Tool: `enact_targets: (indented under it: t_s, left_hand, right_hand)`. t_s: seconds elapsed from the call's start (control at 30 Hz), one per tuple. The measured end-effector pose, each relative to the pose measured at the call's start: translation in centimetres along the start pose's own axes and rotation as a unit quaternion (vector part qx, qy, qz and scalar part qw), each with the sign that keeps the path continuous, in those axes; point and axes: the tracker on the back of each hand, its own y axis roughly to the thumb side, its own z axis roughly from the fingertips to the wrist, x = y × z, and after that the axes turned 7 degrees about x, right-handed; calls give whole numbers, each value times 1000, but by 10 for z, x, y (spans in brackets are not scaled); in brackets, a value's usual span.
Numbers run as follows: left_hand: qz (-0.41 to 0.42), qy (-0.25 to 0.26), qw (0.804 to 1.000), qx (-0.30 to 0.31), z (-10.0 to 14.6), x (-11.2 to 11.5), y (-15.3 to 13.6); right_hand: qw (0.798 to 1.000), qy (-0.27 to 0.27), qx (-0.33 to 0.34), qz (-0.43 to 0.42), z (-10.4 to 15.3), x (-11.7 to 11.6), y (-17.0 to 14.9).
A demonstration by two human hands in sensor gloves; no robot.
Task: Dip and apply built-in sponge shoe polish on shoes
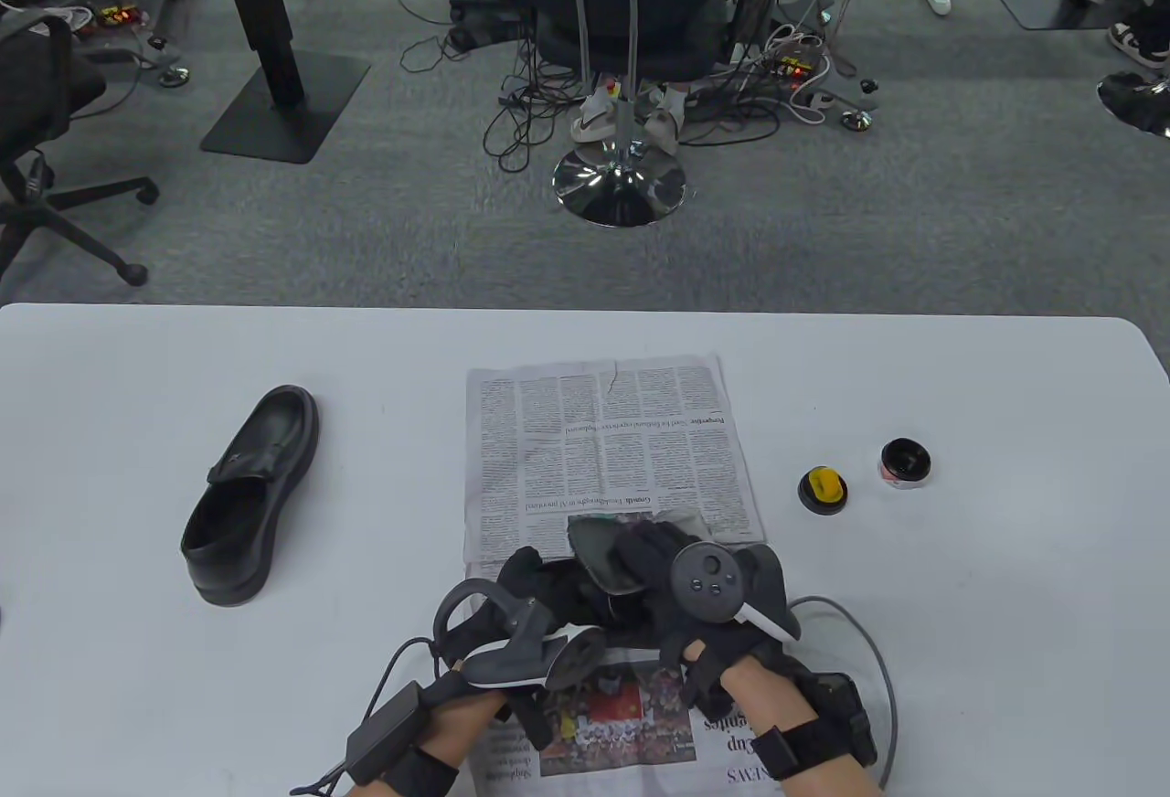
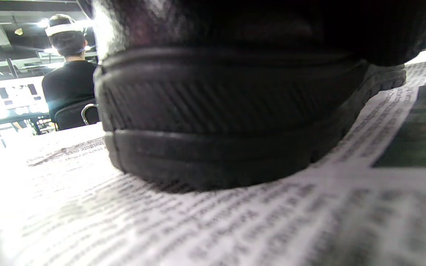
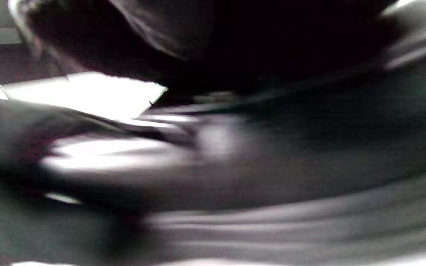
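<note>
A black shoe point(image 1: 599, 559) lies on the newspaper point(image 1: 603, 450) near the table's front edge, its grey inside facing up. My left hand point(image 1: 535, 576) grips it from the left. My right hand point(image 1: 658, 550) holds it from the right, fingers over its opening. The left wrist view shows its ribbed sole point(image 2: 227, 122) resting on the newsprint point(image 2: 235, 221). The right wrist view shows only blurred dark shoe surface point(image 3: 235, 166). A second black shoe point(image 1: 251, 495) stands on the table at the left. The open polish tin point(image 1: 905, 464) and its black lid with the yellow sponge point(image 1: 823, 490) sit to the right, untouched.
The white table point(image 1: 1005, 614) carries only these items. Glove cables trail by my right wrist point(image 1: 859, 642) and left wrist point(image 1: 384, 724). Beyond the far edge are a stool with a chrome base point(image 1: 618, 185), office chairs and floor cables.
</note>
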Motion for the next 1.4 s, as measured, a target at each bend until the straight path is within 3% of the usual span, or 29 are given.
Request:
enact_targets:
  t_s: [0.07, 0.13, 0.2, 0.23, 0.27, 0.3, 0.37, 0.4, 0.43, 0.47, 0.53, 0.6, 0.63, 0.67, 0.7, 0.73, 0.77, 0.8, 0.87, 0.9, 0.93, 1.0, 1.07, 1.13, 1.2, 1.23, 1.27, 1.33, 1.4]
  left_hand:
    - [-3, 0, 1000, -1, 0, 0, 1]
    - [-2, 2, 1000, -2, 0, 0, 0]
    - [-1, 5, 1000, -1, 0, 0, 0]
    - [-2, 7, 1000, 0, 1, 0, 0]
    - [-2, 9, 1000, 2, 1, 0, 0]
    - [-1, 8, 1000, 2, 1, 1, 0]
    - [0, 7, 1000, 1, 0, 1, 0]
    - [-1, 7, 1000, 1, 0, 1, 0]
    - [-2, 5, 1000, -1, 0, 0, 0]
    - [-2, 5, 1000, -2, 0, 0, 1]
    - [-4, 8, 1000, -1, 1, 1, 1]
    - [-5, 8, 1000, -2, 1, 1, 1]
    - [-5, 8, 1000, -1, 1, 1, 1]
    - [-5, 8, 1000, -1, 1, 1, 1]
    - [-6, 8, 1000, -2, 1, 1, 1]
    - [-6, 9, 1000, -1, 1, 1, 1]
    - [-6, 9, 1000, -1, 1, 1, 1]
    - [-6, 8, 1000, -2, 1, 1, 1]
    - [-6, 9, 1000, -1, 1, 1, 1]
    - [-6, 9, 1000, -2, 1, 1, 1]
    - [-7, 8, 1000, -2, 2, 1, 1]
    - [-6, 9, 1000, -1, 2, 2, 1]
    - [-7, 8, 1000, -3, 2, 1, 1]
    - [-2, 9, 1000, 1, 2, 2, 1]
    - [4, 10, 1000, 4, 3, 2, 0]
    - [4, 10, 1000, 5, 3, 2, 0]
    - [3, 9, 1000, 4, 2, 2, 0]
    - [2, 9, 1000, 4, 3, 2, 0]
    - [1, 9, 1000, 3, 3, 2, 0]
  right_hand:
    - [999, -8, -42, 31, 1, 6, -16]
    - [975, -7, -105, 193, 4, 10, -23]
    - [970, 10, -88, 228, 4, 4, -12]
    - [972, 8, -91, 217, 6, 2, -4]
    - [987, 4, -43, 155, 9, -1, 3]
    - [999, -20, 19, 39, 10, -2, 6]
    - [999, -23, 7, -47, 9, -1, -6]
    - [999, -30, -2, -43, 10, 2, -12]
    - [997, -68, -33, 30, 10, 8, -19]
    - [985, -73, -70, 137, 11, 12, -24]
    - [959, -39, -80, 270, 13, 12, -22]
    - [964, -46, -52, 258, 16, 6, -9]
    - [985, -56, 12, 166, 19, 5, 0]
    - [993, -61, 35, 96, 20, 5, 2]
    - [997, -57, 32, 34, 20, 5, 1]
    - [998, -60, 21, 30, 20, 7, -2]
    - [996, -69, 16, 59, 19, 10, -6]
    - [985, -79, -28, 149, 18, 14, -13]
    - [955, -66, -68, 281, 19, 16, -16]
    - [956, -62, -58, 283, 19, 15, -11]
    - [961, -65, -65, 262, 20, 12, -4]
    - [991, -68, 7, 119, 21, 10, 7]
    - [997, -70, 10, 16, 20, 10, 4]
    - [989, -117, -14, 94, 19, 17, -3]
    - [963, -100, -39, 245, 19, 20, -8]
    - [965, -92, -30, 245, 19, 19, -4]
    - [973, -93, -35, 210, 20, 19, -1]
    - [996, -66, 7, 60, 20, 17, 3]
    - [998, -43, 10, -49, 19, 18, -1]
